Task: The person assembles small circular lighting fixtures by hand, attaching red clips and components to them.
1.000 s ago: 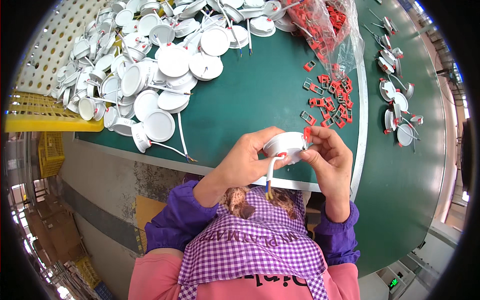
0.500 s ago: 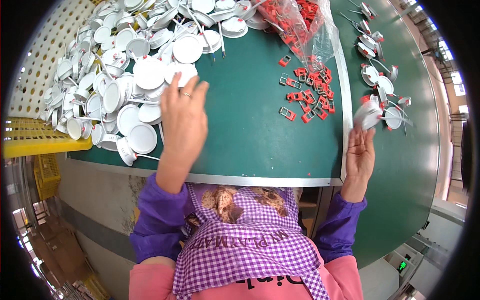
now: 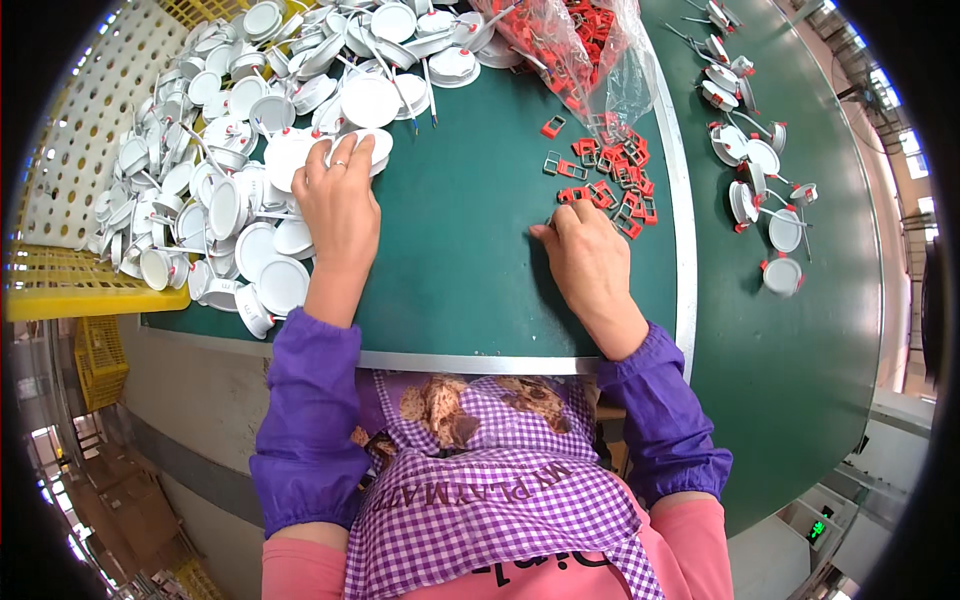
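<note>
L hand (image 3: 338,195) fingers flat on white round lamp (image 3: 355,148) at pile edge, bench's far-left part; not yet gripped. R hand (image 3: 588,255) fingertips pinching at red clips (image 3: 610,190) nr right edge; grasp unclear. Lamp prob. light, stiff plastic; take by rim.

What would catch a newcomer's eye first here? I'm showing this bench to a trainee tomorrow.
Most striking is the big heap of white round lamp housings at upper left, where the left hand rests on one. Next, the scatter of small red clips spilling from a clear bag at top centre, with the right hand reaching at its edge.
</note>
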Demonstrator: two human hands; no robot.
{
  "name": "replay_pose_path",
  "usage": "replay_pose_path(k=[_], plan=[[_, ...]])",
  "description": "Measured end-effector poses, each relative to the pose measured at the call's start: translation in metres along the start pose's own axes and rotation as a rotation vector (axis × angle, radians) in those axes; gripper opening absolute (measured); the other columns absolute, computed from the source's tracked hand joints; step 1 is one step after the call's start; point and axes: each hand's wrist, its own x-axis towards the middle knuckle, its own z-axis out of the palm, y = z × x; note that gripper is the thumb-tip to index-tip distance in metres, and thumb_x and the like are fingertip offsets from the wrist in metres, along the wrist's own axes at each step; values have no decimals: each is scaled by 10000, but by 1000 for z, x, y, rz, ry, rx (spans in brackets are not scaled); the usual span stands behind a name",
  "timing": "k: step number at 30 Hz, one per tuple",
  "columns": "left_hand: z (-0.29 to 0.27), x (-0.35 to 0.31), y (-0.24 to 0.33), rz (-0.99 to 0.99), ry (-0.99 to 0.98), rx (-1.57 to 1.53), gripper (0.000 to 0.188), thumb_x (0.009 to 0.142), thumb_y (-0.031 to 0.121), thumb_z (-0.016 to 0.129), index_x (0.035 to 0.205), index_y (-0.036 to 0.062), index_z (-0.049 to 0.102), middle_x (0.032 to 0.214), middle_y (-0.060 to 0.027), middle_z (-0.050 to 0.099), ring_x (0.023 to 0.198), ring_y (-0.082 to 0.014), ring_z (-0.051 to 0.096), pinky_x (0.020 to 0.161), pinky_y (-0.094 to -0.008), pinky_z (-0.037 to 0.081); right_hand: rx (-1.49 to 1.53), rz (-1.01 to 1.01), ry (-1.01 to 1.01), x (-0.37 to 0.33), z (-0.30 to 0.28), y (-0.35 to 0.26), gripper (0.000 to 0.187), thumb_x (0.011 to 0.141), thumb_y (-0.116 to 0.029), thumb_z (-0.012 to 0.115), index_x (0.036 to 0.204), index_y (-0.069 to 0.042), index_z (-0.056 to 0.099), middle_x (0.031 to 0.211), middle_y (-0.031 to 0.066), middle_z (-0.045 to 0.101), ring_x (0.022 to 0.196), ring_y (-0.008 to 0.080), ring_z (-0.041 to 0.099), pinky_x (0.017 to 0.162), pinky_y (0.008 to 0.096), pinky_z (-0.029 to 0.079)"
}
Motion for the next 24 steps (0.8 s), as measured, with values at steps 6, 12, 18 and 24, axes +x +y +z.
replay_pose_path(k=[6, 12, 18, 24], plan=[[-54, 2, 38, -40, 326, -697, 385, 792, 12, 680, 1167, 63, 612, 1111, -132, 619, 1070, -307, 536, 923, -388, 421, 22, 21, -176, -5, -8, -1, 153, 813, -160, 654, 828, -38, 561, 801, 119, 557, 798, 294, 604, 647, 413, 502], [-84, -15, 60, -353, 257, -1399, 329, 907, 37, 618, 1198, -75, 513, 1107, -104, 602, 988, -132, 570, 888, -279, 461, 58, -41, -267, -14, -26, -11, 155, 786, -144, 665, 812, -37, 556, 787, 123, 555, 787, 303, 599, 652, 416, 495], [-71, -40, 61, -720, -136, -1981, 320, 955, 135, 551, 1237, -10, 513, 1157, -105, 614, 1033, -179, 604, 882, -343, 486, 18, -103, -188, -30, -23, -11, 130, 773, -101, 642, 785, -29, 534, 774, 133, 552, 765, 309, 595, 633, 412, 493], [-61, -62, 68, -879, -414, -2065, 297, 958, 183, 552, 1203, 20, 509, 1100, -95, 624, 972, -177, 615, 806, -329, 509, 16, -36, -98, -33, -19, -5, 119, 801, -65, 599, 757, -25, 495, 730, 140, 573, 622, 319, 593, 540, 422, 483]])
